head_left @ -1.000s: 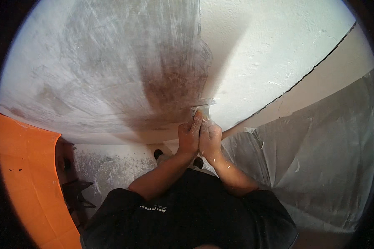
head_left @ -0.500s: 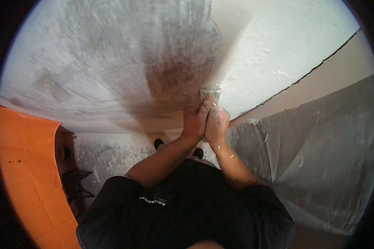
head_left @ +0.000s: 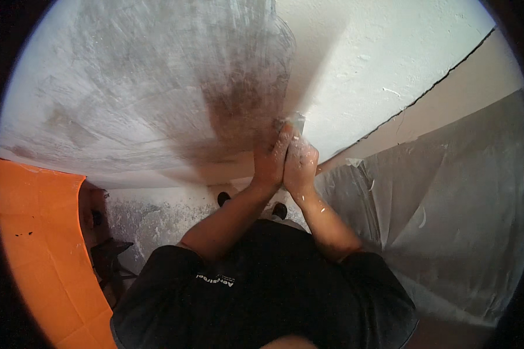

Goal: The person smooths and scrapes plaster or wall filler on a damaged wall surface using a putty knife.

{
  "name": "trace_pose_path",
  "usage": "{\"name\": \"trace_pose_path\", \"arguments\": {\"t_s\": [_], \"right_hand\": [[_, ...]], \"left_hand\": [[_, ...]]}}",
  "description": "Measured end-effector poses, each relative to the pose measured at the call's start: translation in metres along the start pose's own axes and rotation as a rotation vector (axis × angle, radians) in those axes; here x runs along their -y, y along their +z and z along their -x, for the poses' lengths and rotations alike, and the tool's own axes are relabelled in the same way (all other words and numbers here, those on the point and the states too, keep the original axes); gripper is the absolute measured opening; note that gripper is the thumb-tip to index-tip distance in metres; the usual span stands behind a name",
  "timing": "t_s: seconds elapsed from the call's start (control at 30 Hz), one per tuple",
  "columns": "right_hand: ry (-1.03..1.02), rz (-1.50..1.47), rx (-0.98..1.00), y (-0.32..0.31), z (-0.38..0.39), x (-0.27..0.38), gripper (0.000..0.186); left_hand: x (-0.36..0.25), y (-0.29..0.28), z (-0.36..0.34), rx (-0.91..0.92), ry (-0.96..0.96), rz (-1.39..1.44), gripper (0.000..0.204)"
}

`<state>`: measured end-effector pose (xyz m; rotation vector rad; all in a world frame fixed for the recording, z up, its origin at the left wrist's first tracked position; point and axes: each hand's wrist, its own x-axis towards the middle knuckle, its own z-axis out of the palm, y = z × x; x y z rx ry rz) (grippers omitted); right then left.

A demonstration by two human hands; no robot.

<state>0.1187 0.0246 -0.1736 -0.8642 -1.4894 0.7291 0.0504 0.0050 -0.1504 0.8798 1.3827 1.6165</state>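
My right hand [head_left: 301, 164] is closed round a scraper, its handle mostly hidden inside the fingers. The wide, flat blade of the scraper [head_left: 297, 121] meets the wall just beyond my fingertips. Pressed against the right hand from the left side, my left hand [head_left: 268, 161] is closed on the scraper too, with its fingers reaching toward the blade. The blade lies where the white coating [head_left: 355, 75] borders the bare grey wall surface [head_left: 157, 75]. White flecks cling to my right hand and forearm.
A jagged crack edge [head_left: 410, 104] bounds the white coating on the right. Grey sheeting [head_left: 466, 203] hangs beyond it. An orange sheet [head_left: 41, 244] covers the far left, beside a dark object [head_left: 112, 250]. White debris is scattered on the floor [head_left: 148, 227] around my shoes.
Both hands have shifted slightly up and to the left in the picture with the scraper. The wall's coating edge has also moved left in the view. The grip stays the same.
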Motion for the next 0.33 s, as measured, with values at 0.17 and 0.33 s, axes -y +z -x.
{"name": "trace_pose_path", "arguments": {"t_s": [0.17, 0.33], "right_hand": [[0.219, -0.081, 0.049, -0.003, 0.017, -0.001, 0.027], [0.189, -0.118, 0.011, 0.000, 0.000, 0.001, 0.027]], "left_hand": [[0.011, 0.004, 0.004, -0.063, 0.055, 0.082, 0.047], [0.014, -0.006, -0.015, 0.081, 0.021, -0.072, 0.034]]}}
